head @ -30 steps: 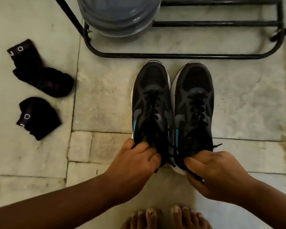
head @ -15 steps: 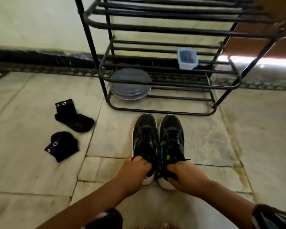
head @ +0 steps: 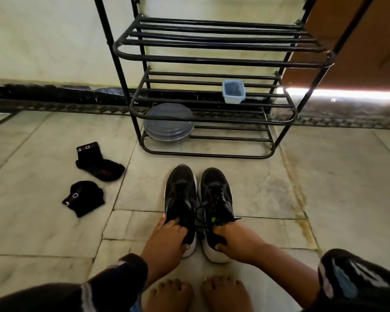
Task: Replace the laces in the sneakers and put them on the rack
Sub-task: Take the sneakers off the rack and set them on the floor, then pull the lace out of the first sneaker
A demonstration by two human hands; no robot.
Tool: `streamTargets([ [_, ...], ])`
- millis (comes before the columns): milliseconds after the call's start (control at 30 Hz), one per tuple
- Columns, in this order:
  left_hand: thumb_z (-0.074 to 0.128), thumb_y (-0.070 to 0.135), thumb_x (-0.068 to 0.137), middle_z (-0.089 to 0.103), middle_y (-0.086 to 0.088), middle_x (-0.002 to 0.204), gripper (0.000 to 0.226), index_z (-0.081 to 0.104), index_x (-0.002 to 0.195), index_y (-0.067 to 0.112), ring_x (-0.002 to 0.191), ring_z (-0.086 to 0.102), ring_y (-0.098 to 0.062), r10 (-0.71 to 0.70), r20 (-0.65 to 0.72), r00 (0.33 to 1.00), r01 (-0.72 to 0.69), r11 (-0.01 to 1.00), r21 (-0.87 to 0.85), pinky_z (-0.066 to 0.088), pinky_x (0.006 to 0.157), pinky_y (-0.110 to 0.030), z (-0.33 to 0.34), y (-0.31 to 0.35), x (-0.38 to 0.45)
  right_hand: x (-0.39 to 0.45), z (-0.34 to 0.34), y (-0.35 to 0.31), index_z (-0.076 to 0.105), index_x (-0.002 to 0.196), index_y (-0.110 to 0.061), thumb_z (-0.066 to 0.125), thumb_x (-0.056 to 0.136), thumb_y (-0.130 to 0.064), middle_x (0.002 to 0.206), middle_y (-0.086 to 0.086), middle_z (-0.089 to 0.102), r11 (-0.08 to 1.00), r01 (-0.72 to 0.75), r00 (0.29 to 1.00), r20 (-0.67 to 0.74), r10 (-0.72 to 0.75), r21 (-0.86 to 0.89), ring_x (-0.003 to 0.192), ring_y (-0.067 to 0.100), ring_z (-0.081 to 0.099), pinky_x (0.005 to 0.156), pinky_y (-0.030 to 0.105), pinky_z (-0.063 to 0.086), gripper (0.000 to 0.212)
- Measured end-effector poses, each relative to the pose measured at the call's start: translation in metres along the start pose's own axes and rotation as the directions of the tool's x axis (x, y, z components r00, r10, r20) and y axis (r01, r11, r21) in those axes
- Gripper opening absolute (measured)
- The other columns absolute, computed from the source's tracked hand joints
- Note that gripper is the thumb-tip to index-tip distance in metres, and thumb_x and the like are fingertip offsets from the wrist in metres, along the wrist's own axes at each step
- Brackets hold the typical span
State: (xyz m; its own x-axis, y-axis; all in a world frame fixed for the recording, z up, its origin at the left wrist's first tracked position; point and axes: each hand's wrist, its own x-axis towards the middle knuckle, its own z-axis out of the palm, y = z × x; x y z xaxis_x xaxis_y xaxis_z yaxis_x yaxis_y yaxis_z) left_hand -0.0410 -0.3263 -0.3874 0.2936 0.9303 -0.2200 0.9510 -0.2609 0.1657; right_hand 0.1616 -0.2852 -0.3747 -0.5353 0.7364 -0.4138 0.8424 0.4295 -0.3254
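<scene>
My bare toes (head: 196, 293) rest on the pale stone floor (head: 43, 233) at the near edge, dark sleeves on both forearms. Just beyond, my left hand (head: 167, 239) curls over the heel collar of the left sneaker (head: 180, 199), fingers hooked inside the opening, and my right hand (head: 234, 239) grips the heel of the right sneaker (head: 216, 199) the same way, thumb on its white sole. Both shoes are black mesh with thick white soles and teal accents, standing side by side and touching, toes pointing away, black laces (head: 214, 194) threaded, with loose ends trailing between them. To the left, well apart, lie two crumpled black socks (head: 99, 165) with white letters on the cuffs; I think I read "O" and "J", but it is blurred. Bare floor separates the toes from the rack (head: 212, 59), a black tubular metal frame with rounded corners and barred shelves. Its lowest shelf holds a round grey lidded container (head: 169, 124); the one above carries a small pale blue plastic tub (head: 233, 92).
</scene>
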Motion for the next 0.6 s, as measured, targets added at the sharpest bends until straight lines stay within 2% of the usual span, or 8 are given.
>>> streamTargets([
  [100, 0.045, 0.041, 0.095, 0.059, 0.007, 0.121, 0.031, 0.057, 0.118, 0.024, 0.121, 0.046, -0.012, 0.006, -0.039, 0.999, -0.007, 0.999, -0.036, -0.007, 0.115, -0.029, -0.003, -0.003, -0.001, -0.004, 0.003, -0.002, 0.055, 0.114, -0.016, 0.055, 0.091, -0.039, 0.108, 0.009, 0.06, 1.0, 0.021, 1.0, 0.013, -0.02, -0.023, 0.1, 0.027, 0.057, 0.073, 0.03, 0.042, 0.033],
  [267, 0.047, 0.041, 0.093, 0.064, 0.004, 0.108, 0.027, 0.059, 0.109, 0.023, 0.109, 0.054, -0.014, -0.028, 0.002, 1.0, 0.028, 0.999, -0.033, 0.005, 0.118, -0.03, -0.008, -0.002, 0.005, -0.013, 0.005, -0.006, 0.057, 0.104, -0.017, 0.045, 0.088, -0.062, 0.1, 0.005, 0.06, 0.999, 0.03, 0.998, 0.059, -0.028, -0.03, 0.091, 0.022, 0.058, 0.073, 0.034, 0.048, 0.049],
  [367, 0.055, 0.047, 0.087, 0.061, 0.012, 0.106, 0.027, 0.057, 0.108, 0.031, 0.106, 0.054, -0.012, -0.058, -0.053, 0.997, 0.054, 0.995, -0.084, 0.024, 0.105, -0.032, -0.009, 0.0, 0.007, -0.016, -0.011, -0.01, 0.058, 0.097, -0.019, 0.03, 0.086, -0.069, 0.092, 0.0, 0.061, 0.996, 0.05, 0.999, -0.007, -0.051, -0.076, 0.081, 0.018, 0.059, 0.065, 0.03, 0.043, 0.058],
  [400, 0.064, 0.047, 0.079, 0.06, 0.013, 0.101, 0.029, 0.059, 0.104, 0.033, 0.101, 0.055, -0.013, -0.074, -0.109, 0.991, 0.061, 0.991, -0.12, 0.032, 0.093, -0.034, -0.007, -0.001, 0.007, -0.014, -0.017, -0.012, 0.058, 0.101, -0.022, 0.028, 0.087, -0.067, 0.095, -0.002, 0.062, 0.994, 0.061, 0.994, -0.083, -0.068, -0.09, 0.082, 0.017, 0.061, 0.065, 0.028, 0.044, 0.056],
  [467, 0.081, 0.045, 0.058, 0.058, 0.014, 0.091, 0.044, 0.061, 0.096, 0.035, 0.09, 0.055, -0.014, -0.07, -0.213, 0.974, 0.04, 0.989, -0.143, 0.034, 0.074, -0.03, -0.002, -0.002, 0.004, -0.011, -0.03, -0.015, 0.051, 0.121, -0.027, 0.035, 0.093, -0.054, 0.112, -0.005, 0.059, 0.994, 0.038, 0.975, -0.216, -0.059, -0.1, 0.091, 0.018, 0.063, 0.069, 0.027, 0.047, 0.041],
  [500, 0.084, 0.044, 0.052, 0.057, 0.013, 0.091, 0.052, 0.061, 0.097, 0.035, 0.09, 0.052, -0.013, -0.065, -0.269, 0.961, 0.029, 0.991, -0.134, 0.036, 0.072, -0.03, 0.001, -0.003, 0.005, -0.008, -0.033, -0.012, 0.042, 0.13, -0.028, 0.042, 0.095, -0.044, 0.121, -0.004, 0.054, 0.993, 0.011, 0.974, -0.222, -0.037, -0.116, 0.094, 0.021, 0.062, 0.07, 0.028, 0.048, 0.039],
  [533, 0.085, 0.044, 0.05, 0.057, 0.011, 0.095, 0.059, 0.06, 0.102, 0.034, 0.095, 0.048, -0.013, -0.055, -0.288, 0.956, 0.02, 0.992, -0.122, 0.04, 0.073, -0.031, 0.003, -0.003, 0.006, -0.003, -0.033, -0.009, 0.034, 0.136, -0.027, 0.049, 0.094, -0.037, 0.127, -0.002, 0.048, 0.989, -0.025, 0.981, -0.193, -0.003, -0.144, 0.094, 0.024, 0.062, 0.068, 0.03, 0.047, 0.045],
  [600, 0.084, 0.045, 0.051, 0.057, 0.006, 0.109, 0.071, 0.054, 0.113, 0.03, 0.11, 0.044, -0.016, -0.04, -0.27, 0.962, 0.013, 0.995, -0.098, 0.047, 0.082, -0.04, 0.005, -0.003, 0.01, 0.007, -0.026, -0.004, 0.026, 0.138, -0.024, 0.058, 0.089, -0.027, 0.128, 0.004, 0.041, 0.973, -0.079, 0.991, -0.119, 0.053, -0.216, 0.089, 0.029, 0.062, 0.06, 0.032, 0.045, 0.058],
])
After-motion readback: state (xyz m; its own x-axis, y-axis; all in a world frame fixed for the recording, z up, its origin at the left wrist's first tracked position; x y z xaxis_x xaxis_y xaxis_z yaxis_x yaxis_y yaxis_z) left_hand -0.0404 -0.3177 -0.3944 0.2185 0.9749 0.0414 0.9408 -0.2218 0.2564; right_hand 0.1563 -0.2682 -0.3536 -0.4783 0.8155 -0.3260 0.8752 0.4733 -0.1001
